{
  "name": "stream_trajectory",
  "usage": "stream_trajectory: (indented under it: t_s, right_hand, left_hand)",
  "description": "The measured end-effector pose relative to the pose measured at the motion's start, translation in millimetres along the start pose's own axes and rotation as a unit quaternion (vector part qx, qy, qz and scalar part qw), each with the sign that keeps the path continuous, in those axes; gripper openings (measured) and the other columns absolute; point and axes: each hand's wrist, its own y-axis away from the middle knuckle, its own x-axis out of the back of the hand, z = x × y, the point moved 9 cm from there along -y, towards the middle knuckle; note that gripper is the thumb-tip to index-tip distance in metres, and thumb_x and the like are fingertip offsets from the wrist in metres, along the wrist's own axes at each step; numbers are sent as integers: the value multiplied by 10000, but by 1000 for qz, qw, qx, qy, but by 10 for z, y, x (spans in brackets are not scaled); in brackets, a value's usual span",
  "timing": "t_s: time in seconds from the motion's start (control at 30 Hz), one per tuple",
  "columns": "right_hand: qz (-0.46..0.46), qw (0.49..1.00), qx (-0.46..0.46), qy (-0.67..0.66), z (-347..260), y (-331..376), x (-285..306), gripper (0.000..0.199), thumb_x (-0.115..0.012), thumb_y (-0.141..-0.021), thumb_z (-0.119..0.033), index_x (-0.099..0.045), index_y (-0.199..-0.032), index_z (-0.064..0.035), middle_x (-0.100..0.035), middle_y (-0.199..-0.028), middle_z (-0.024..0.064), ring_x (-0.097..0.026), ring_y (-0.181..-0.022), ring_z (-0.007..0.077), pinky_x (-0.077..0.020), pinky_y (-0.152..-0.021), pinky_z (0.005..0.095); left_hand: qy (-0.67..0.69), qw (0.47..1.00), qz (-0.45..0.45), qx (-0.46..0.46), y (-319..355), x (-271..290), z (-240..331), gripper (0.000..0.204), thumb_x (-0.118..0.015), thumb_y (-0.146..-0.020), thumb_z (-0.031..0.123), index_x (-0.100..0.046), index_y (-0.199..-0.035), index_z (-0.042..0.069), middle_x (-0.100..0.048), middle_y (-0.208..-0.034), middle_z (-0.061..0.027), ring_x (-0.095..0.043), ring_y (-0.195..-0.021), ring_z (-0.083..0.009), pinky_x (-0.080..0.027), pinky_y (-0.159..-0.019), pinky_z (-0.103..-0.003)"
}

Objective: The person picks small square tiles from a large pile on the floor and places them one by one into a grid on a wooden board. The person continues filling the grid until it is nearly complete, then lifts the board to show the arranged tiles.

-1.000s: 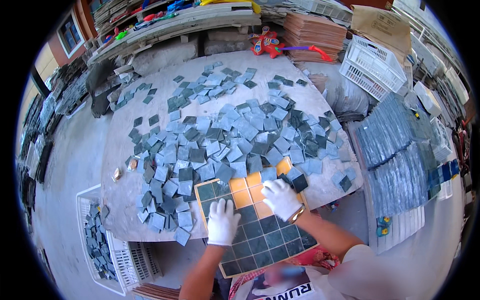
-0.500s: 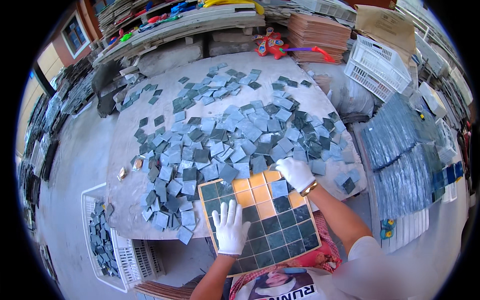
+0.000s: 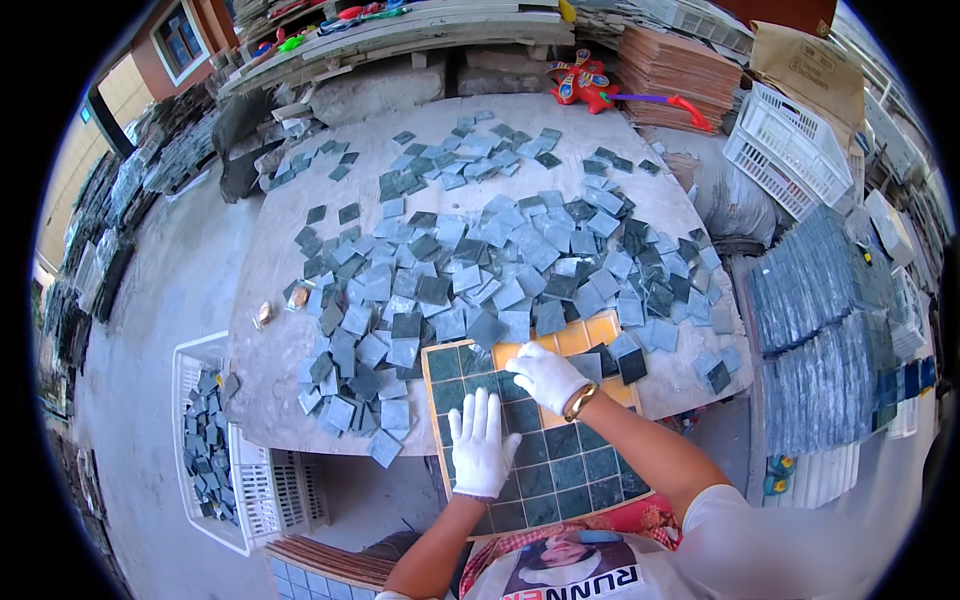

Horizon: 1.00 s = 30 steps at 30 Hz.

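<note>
A framed grid tray [image 3: 433, 395] lies at the near edge of the table, with dark green square tiles [image 3: 547, 448] in many of its cells and bare yellow cells [image 3: 600, 328] toward the far right. My left hand [image 3: 480, 445], in a white glove, rests flat on the tiles at the left with its fingers stretched out. My right hand [image 3: 548, 378], gloved too, is over the far middle of the tray, its fingers curled together and pointing down at a cell. What sits under its fingertips is hidden. Beside it, several loose tiles [image 3: 632, 366] lie over the tray's far right part.
A big heap of loose grey-green tiles [image 3: 470, 270] covers the table [image 3: 270, 400] beyond the tray. Left of the table stands a white plastic crate [image 3: 245, 495] with tiles inside. Stacked tile sheets [image 3: 815, 370] are at the right. A red toy [image 3: 583, 85] lies at the back.
My right hand has moved left and nearer, from the tray's far edge to its middle. More loose tiles lie at the tray's far right. My left hand stays flat. The whole view has shifted.
</note>
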Motion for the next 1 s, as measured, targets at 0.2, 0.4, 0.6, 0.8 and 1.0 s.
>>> stream_trajectory:
  t_s: [0.2,0.4,0.6,0.8,1.0]
  right_hand:
    - [94,990,-64,84,247,-104,521,258,-610,-829,-203,-546,-1054,-95,-600,-1036,127,-631,-886,329,-522,-719,440]
    - [-24,973,-27,228,433,-250,659,329,-658,-811,-239,-557,-1090,-97,-557,-1136,101,-598,-994,295,-519,-779,406]
    - [96,961,-211,-148,903,-93,934,325,-619,-867,-207,-600,-1151,-48,-664,-978,128,-661,-692,199,-522,-603,311]
    - [163,887,-237,-361,1287,75,920,281,-567,-901,-129,-595,-1151,-4,-657,-909,70,-618,-596,110,-488,-526,246]
    - [371,835,-227,-337,1733,348,1291,219,-569,-881,-101,-586,-1072,6,-648,-899,95,-648,-667,140,-514,-575,271]
  left_hand:
    - [-24,998,-4,-63,-538,-105,119,719,-652,-806,358,-387,-1386,25,-375,-1452,-153,-327,-1355,-314,-208,-1108,-509]
    - [-18,997,-41,-61,-595,-253,137,710,-628,-813,405,-410,-1372,24,-389,-1442,-152,-321,-1359,-301,-198,-1112,-515]
    - [36,994,12,-100,-613,-45,61,692,-704,-751,302,-448,-1335,34,-407,-1414,-175,-344,-1333,-343,-243,-1087,-511]
    - [-32,989,32,-139,-1417,-6,-69,736,-766,-663,306,-477,-1299,72,-456,-1378,-118,-405,-1281,-310,-292,-1045,-508]
    - [-44,973,148,-172,-1945,363,-199,233,-708,-696,174,-597,-879,82,-603,-944,-80,-573,-937,-269,-458,-825,-402]
